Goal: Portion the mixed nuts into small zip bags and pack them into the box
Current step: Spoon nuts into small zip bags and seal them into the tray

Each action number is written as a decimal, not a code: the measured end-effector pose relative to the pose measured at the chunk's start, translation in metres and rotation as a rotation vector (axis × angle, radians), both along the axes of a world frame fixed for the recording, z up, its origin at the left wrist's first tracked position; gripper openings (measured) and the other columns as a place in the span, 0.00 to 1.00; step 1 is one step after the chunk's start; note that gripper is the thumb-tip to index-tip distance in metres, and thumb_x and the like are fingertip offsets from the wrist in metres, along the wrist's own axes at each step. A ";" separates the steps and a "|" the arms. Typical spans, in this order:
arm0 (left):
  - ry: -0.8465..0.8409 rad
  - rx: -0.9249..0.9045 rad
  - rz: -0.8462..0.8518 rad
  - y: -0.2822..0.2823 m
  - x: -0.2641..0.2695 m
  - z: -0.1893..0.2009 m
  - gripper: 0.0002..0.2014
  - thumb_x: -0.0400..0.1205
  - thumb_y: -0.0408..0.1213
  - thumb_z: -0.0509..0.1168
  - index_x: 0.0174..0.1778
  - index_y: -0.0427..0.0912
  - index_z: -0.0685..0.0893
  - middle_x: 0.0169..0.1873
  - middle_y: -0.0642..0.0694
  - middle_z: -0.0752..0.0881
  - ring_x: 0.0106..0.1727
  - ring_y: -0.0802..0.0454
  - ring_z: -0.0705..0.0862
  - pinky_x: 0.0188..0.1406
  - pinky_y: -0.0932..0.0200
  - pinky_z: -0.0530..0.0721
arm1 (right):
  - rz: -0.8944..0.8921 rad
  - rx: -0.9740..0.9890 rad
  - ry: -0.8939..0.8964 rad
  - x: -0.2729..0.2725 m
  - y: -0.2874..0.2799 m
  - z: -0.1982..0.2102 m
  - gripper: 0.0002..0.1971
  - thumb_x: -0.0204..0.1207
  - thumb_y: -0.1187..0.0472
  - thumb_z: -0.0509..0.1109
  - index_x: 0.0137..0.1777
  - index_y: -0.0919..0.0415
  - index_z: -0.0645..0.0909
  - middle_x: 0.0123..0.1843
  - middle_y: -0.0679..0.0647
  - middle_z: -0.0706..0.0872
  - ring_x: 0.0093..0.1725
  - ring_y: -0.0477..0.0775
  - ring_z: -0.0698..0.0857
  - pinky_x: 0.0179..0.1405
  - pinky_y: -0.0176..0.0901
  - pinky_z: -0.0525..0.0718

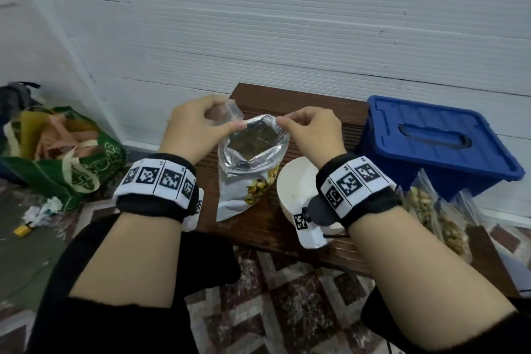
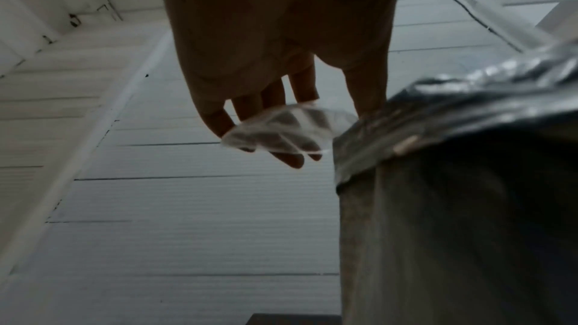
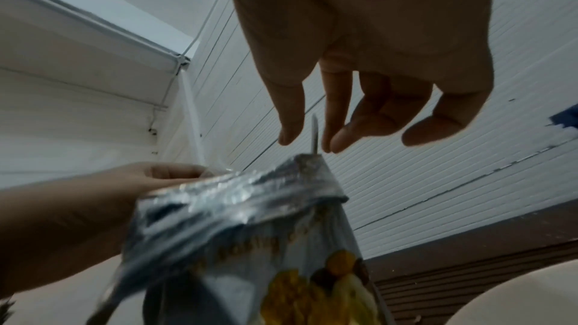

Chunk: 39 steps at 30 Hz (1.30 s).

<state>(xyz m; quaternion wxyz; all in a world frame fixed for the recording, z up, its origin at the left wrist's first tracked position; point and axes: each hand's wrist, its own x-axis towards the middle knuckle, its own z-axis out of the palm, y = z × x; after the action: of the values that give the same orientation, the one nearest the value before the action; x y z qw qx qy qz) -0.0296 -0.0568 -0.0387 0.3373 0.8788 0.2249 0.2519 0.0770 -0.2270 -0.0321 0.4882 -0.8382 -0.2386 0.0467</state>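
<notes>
Both hands spread the mouth of the foil nut bag (image 1: pixel 249 169) on the brown table (image 1: pixel 290 103).

The left hand (image 1: pixel 195 129) pinches the bag's left rim and also holds a small clear zip bag (image 1: pixel 227 113) under its fingers; the right hand (image 1: pixel 311 131) pinches the right rim; the mouth gapes wide, nuts dim inside; a white bowl (image 1: pixel 293 181) sits just beside the bag, under the right wrist; the blue lidded box (image 1: pixel 436 135) stands at the table's right end; filled zip bags (image 1: pixel 431 207) crowd the near right edge; a green bag (image 1: pixel 71 158) lies on the floor to the left.
</notes>
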 end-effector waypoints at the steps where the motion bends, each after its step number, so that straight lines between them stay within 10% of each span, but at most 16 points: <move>1: 0.014 -0.019 -0.018 0.000 0.000 -0.003 0.20 0.70 0.50 0.78 0.55 0.55 0.83 0.42 0.65 0.82 0.46 0.65 0.81 0.53 0.62 0.78 | -0.001 -0.003 -0.032 -0.001 0.004 -0.002 0.09 0.75 0.52 0.74 0.45 0.58 0.89 0.45 0.49 0.89 0.48 0.46 0.84 0.47 0.39 0.79; 7: -0.005 -0.048 -0.072 0.005 0.000 -0.007 0.20 0.69 0.45 0.80 0.52 0.59 0.78 0.39 0.68 0.79 0.40 0.74 0.78 0.38 0.84 0.73 | 0.116 -0.004 -0.286 -0.008 0.008 -0.003 0.08 0.79 0.53 0.70 0.42 0.54 0.88 0.34 0.42 0.84 0.41 0.50 0.84 0.54 0.55 0.81; 10: -0.024 -0.078 -0.083 0.007 0.001 -0.010 0.21 0.66 0.47 0.81 0.51 0.60 0.81 0.40 0.65 0.82 0.41 0.69 0.81 0.44 0.77 0.77 | 0.098 0.034 -0.431 -0.006 0.005 -0.002 0.08 0.79 0.54 0.69 0.44 0.52 0.88 0.38 0.44 0.87 0.45 0.53 0.85 0.55 0.63 0.80; 14: -0.037 -0.106 -0.108 0.007 0.004 -0.013 0.23 0.65 0.48 0.82 0.54 0.59 0.85 0.41 0.60 0.87 0.42 0.67 0.84 0.47 0.71 0.82 | 0.195 -0.160 -0.591 -0.010 0.008 -0.014 0.07 0.78 0.55 0.70 0.41 0.51 0.89 0.35 0.45 0.87 0.42 0.54 0.82 0.50 0.51 0.71; 19: -0.041 -0.118 -0.109 0.005 0.003 -0.012 0.22 0.65 0.47 0.82 0.53 0.62 0.84 0.39 0.63 0.85 0.40 0.73 0.82 0.43 0.77 0.79 | 0.217 -0.103 -0.353 -0.017 0.011 -0.025 0.10 0.76 0.58 0.72 0.33 0.54 0.82 0.26 0.38 0.76 0.34 0.49 0.78 0.49 0.53 0.78; 25: -0.035 -0.137 -0.107 0.003 0.002 -0.009 0.24 0.65 0.48 0.81 0.55 0.61 0.83 0.40 0.61 0.87 0.45 0.62 0.85 0.51 0.65 0.83 | 0.026 0.069 -0.106 -0.013 0.005 -0.011 0.13 0.79 0.58 0.70 0.37 0.67 0.83 0.28 0.50 0.80 0.26 0.39 0.75 0.27 0.25 0.70; 30: -0.032 -0.103 -0.106 0.001 -0.001 -0.003 0.26 0.67 0.49 0.80 0.61 0.55 0.84 0.41 0.62 0.85 0.41 0.70 0.83 0.45 0.76 0.80 | -0.180 0.163 0.027 0.000 0.000 -0.012 0.13 0.81 0.56 0.67 0.41 0.66 0.86 0.35 0.55 0.87 0.30 0.43 0.76 0.37 0.37 0.76; 39: 0.094 0.018 -0.151 0.011 -0.014 0.019 0.27 0.64 0.48 0.81 0.59 0.56 0.84 0.45 0.65 0.81 0.46 0.64 0.81 0.38 0.74 0.73 | -0.301 0.243 0.069 0.020 -0.002 0.009 0.12 0.82 0.59 0.66 0.37 0.60 0.84 0.30 0.43 0.83 0.32 0.33 0.79 0.32 0.20 0.73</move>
<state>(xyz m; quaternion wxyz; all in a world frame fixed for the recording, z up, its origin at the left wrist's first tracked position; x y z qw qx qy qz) -0.0436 -0.0455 -0.0199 0.3367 0.9070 0.1712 0.1860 0.0971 -0.2293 -0.0234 0.5953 -0.7971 -0.0975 -0.0271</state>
